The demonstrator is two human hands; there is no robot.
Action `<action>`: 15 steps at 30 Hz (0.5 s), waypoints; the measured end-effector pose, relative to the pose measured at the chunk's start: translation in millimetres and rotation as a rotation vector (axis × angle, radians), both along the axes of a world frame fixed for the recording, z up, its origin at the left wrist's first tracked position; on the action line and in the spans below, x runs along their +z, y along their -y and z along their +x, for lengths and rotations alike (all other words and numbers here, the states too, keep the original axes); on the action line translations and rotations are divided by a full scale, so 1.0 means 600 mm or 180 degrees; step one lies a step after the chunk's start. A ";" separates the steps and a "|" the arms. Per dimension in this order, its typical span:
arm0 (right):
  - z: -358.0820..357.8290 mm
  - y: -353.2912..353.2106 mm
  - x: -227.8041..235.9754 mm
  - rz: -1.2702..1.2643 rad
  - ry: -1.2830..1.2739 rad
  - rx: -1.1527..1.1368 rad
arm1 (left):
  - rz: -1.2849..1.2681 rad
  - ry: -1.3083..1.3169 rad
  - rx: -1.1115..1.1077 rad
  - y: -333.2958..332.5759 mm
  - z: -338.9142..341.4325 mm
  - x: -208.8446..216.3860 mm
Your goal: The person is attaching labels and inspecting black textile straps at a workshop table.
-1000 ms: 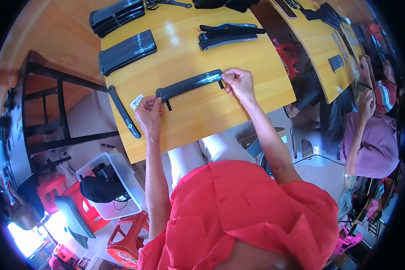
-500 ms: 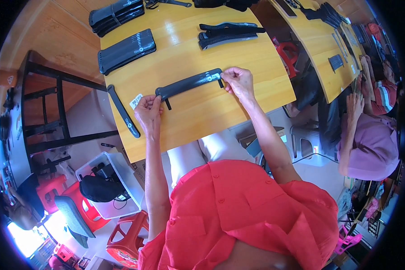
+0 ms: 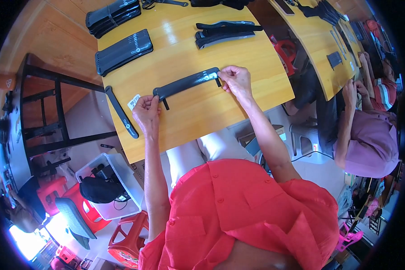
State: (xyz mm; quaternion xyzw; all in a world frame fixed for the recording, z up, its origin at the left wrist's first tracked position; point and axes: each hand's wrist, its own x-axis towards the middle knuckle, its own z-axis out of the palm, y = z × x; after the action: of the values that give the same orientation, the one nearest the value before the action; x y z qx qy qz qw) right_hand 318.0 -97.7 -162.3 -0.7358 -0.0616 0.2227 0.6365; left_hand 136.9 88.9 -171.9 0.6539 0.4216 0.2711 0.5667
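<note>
A long black strap (image 3: 184, 85) with white print near its right end lies across the table in front of me. Narrow black tabs stick out toward me at both ends. My left hand (image 3: 146, 111) pinches the strap's left end between thumb and fingers. At the right end, my right hand (image 3: 236, 83) grips the corner by the print, its fingers closed. A small white label with dark print (image 3: 133, 102) shows beside my left fingers; whether they touch it I cannot tell. Left of that hand, a single narrow black strap (image 3: 121, 112) lies near the table's left edge.
Farther back on the yellow table (image 3: 202, 119) are a black stack (image 3: 123, 51), a bound black bundle (image 3: 112, 18) and folded black straps (image 3: 229, 35). A clear bin (image 3: 137, 198) and red stool (image 3: 126, 238) stand lower left. Co-workers sit at another table (image 3: 317, 63) on the right.
Both my hands keep their hold on the strap's ends, with hardly any movement. The view has shifted slightly. At the right, a co-worker's hands have drawn closer together.
</note>
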 end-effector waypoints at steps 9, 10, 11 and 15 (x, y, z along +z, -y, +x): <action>0.001 -0.001 0.004 -0.0146 0.0048 -0.0006 | 0.0044 -0.0056 -0.0034 0.001 0.001 0.001; 0.001 -0.001 0.005 -0.0147 0.0038 0.0000 | 0.0052 -0.0026 -0.0035 0.000 0.000 0.000; 0.000 -0.001 0.005 -0.0148 0.0045 0.0002 | 0.0051 -0.0020 -0.0032 0.000 -0.001 0.000; 0.002 0.000 0.002 -0.0136 0.0071 -0.0012 | 0.0044 -0.0086 0.0018 0.002 0.005 0.003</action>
State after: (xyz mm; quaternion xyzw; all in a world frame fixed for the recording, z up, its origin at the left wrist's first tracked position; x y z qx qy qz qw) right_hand 319.3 -97.6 -161.1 -0.7518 -0.0625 0.2146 0.6203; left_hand 139.6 87.8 -170.2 0.6602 0.4292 0.2667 0.5557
